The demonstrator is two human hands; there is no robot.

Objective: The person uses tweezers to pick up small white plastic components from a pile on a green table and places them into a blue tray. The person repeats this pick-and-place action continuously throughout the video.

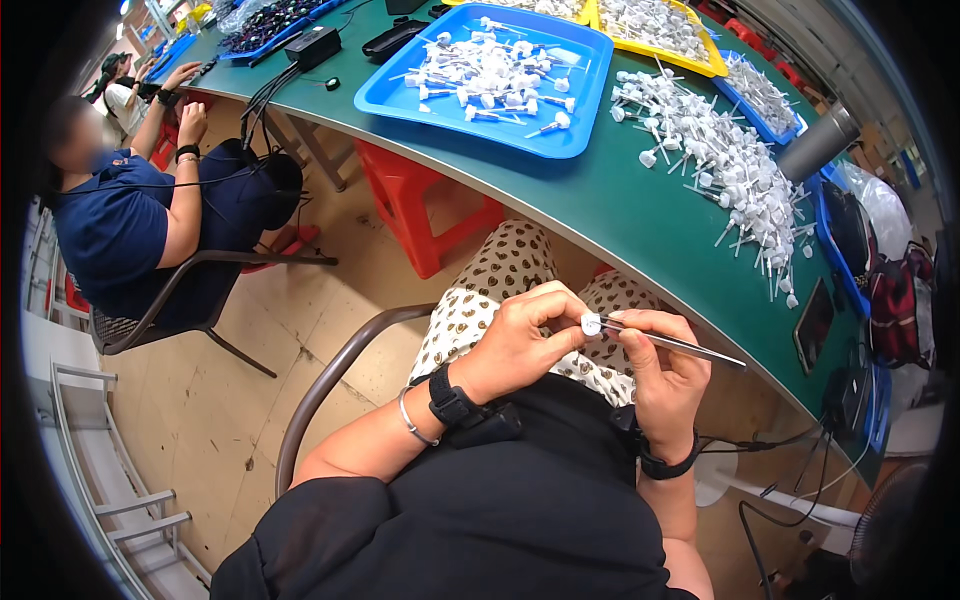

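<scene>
Above my lap, my left hand (525,338) pinches a small round white plastic part (591,324) between thumb and fingertips. My right hand (668,368) is closed around slim metal tweezers (705,353), whose narrow end meets the white part. The other end of the tool sticks out to the right, past my fingers. Similar white parts with thin stems lie in a blue tray (385,98) on the table, and a loose heap of white stemmed parts (740,180) is spread along the table to its right.
The green table (570,185) curves around in front of me. Yellow trays (715,62), a grey cylinder (820,140) and a phone (814,325) are on it. A red stool (400,210) stands underneath. At left, another person (130,210) sits working. Cables (765,445) hang at right.
</scene>
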